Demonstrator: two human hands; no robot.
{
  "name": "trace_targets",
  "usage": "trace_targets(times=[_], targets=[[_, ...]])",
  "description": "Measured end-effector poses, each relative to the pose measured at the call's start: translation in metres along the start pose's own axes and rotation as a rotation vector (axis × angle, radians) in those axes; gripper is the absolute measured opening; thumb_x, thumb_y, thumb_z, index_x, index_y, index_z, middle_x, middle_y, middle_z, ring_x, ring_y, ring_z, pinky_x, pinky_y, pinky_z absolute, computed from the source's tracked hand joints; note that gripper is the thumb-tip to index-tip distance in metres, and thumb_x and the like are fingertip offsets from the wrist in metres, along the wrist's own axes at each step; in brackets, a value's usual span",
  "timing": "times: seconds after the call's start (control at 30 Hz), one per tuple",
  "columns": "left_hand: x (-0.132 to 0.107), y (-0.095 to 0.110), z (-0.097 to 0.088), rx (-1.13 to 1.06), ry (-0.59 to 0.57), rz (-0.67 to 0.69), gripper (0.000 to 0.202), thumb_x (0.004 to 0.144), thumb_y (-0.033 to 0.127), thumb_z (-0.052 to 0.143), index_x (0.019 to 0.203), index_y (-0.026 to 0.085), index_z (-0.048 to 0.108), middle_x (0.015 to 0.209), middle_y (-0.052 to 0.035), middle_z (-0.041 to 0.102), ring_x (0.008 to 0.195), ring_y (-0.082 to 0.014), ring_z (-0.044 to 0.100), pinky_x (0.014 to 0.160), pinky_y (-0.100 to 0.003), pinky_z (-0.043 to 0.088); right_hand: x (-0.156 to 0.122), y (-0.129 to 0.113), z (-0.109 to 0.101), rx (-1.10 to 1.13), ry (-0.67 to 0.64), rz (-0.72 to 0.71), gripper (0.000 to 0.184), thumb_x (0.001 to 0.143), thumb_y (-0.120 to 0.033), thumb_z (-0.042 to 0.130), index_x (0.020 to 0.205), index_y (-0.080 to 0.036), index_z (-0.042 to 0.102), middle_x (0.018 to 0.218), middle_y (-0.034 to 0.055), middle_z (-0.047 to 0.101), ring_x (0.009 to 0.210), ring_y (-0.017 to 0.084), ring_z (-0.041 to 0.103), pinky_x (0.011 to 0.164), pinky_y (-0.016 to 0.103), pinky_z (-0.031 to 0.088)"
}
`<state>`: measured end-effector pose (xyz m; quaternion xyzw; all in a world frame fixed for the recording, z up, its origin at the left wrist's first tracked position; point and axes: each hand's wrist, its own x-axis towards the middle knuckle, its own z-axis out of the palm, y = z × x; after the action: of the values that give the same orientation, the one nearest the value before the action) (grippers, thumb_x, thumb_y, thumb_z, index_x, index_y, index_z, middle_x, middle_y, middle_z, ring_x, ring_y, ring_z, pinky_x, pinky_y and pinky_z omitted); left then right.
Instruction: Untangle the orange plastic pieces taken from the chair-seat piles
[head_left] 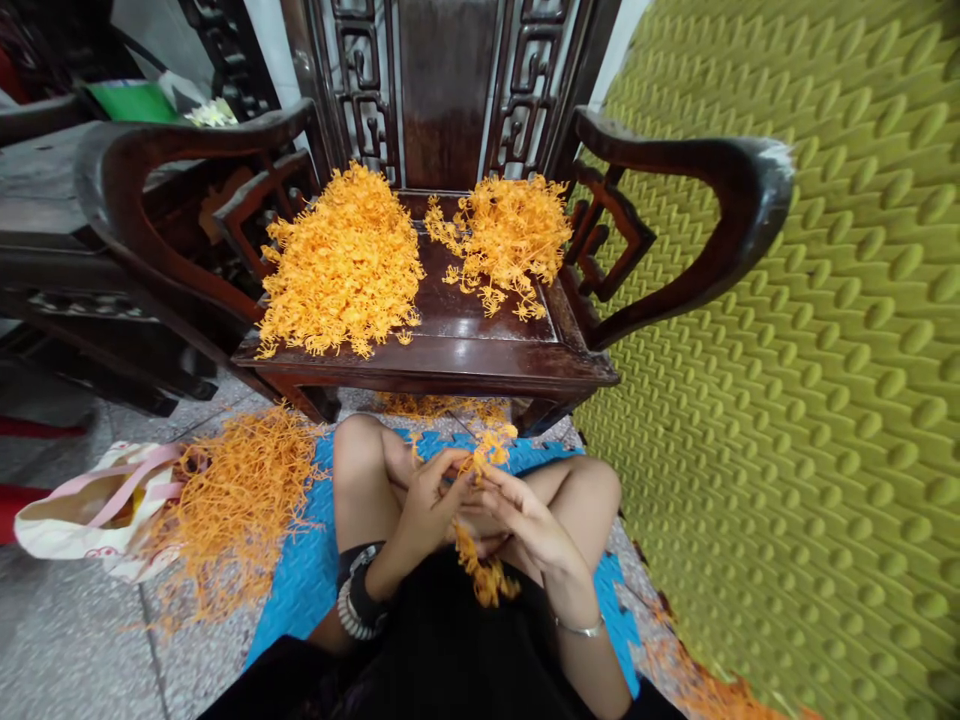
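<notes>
Two hands meet over our lap: left hand (429, 498) and right hand (525, 518) both pinch one small sprig of thin orange plastic pieces (486, 450) at its stem, a loose clump (484, 575) dangling below. We judge it light, springy, snappable; hold near joints. Two sorted heaps (345, 265) lie on the dark carved wooden chair (450, 350) ahead.

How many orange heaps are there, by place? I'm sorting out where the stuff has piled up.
On the chair seat: 2, a big heap and a smaller heap
On the floor by the bag: 1, a loose stringy heap
In the hands, left hand and right hand: 1 small bunch
Total: 4
</notes>
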<state>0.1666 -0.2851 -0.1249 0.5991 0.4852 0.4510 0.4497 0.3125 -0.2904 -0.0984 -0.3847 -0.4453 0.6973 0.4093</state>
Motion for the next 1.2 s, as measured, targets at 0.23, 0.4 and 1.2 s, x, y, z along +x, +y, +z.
trace_targets(times=[0.23, 0.4, 1.2], targets=[[-0.002, -0.003, 0.005, -0.217, -0.017, -0.156, 0.04, 0.092, 0.052, 0.039, 0.09, 0.019, 0.062, 0.089, -0.0076, 0.066, 0.088, -0.0223, 0.062, 0.085, -0.036, 0.05, 0.006, 0.009, 0.009, 0.019, 0.116, -0.051, 0.023, 0.075, -0.038, 0.075, 0.086, -0.02, 0.068, 0.067, -0.0004, 0.07, 0.058, 0.014, 0.065, 0.069, 0.028, 0.055], [-0.014, -0.001, -0.002, -0.052, -0.126, 0.104, 0.06, 0.087, 0.067, 0.035, 0.104, 0.017, 0.064, 0.104, -0.0127, 0.066, 0.103, -0.0287, 0.059, 0.101, -0.046, 0.041, 0.01, 0.005, 0.018, -0.029, 0.181, -0.076, 0.033, 0.073, -0.044, 0.075, 0.064, -0.018, 0.056, 0.051, -0.0052, 0.053, 0.042, 0.008, 0.044, 0.044, 0.02, 0.038], [0.066, 0.049, 0.036, -1.313, 0.069, -0.324, 0.049, 0.07, 0.046, 0.077, 0.059, 0.018, 0.038, 0.037, 0.012, 0.028, 0.029, -0.0025, 0.022, 0.03, -0.013, 0.021, -0.004, 0.004, 0.023, -0.533, 0.405, -0.244, 0.011, 0.097, -0.03, 0.042, 0.103, -0.021, 0.047, 0.068, -0.0046, 0.051, 0.057, 0.011, 0.05, 0.055, 0.02, 0.04]])
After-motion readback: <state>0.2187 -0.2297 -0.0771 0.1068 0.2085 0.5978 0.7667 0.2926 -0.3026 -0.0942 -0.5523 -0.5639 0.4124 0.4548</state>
